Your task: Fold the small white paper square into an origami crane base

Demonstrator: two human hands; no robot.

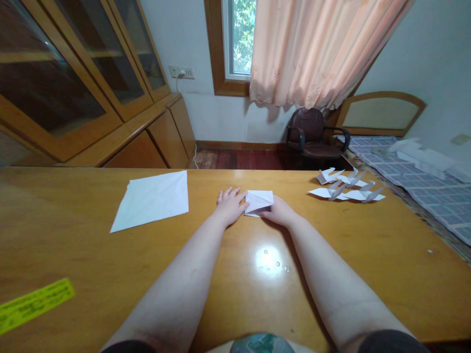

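- Left hand (230, 206) lies flat and open on the table (73, 255), its thumb touching the folded paper (259, 201).
- Right hand (279, 212) pinches that paper's near edge.
- The paper sits between both hands.
- Flat sheet (152, 198) lies left of the hands; paper cranes (346, 187) right.

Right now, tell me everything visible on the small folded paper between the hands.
The folded paper is a small white sheet that looks thin and matte. It is folded into a compact, roughly square shape, with crease lines crossing its top face. It lies on the glossy wooden table. The left hand, fingers spread, touches its left edge. The right hand meets its lower right edge, but whether it pinches the paper is unclear.
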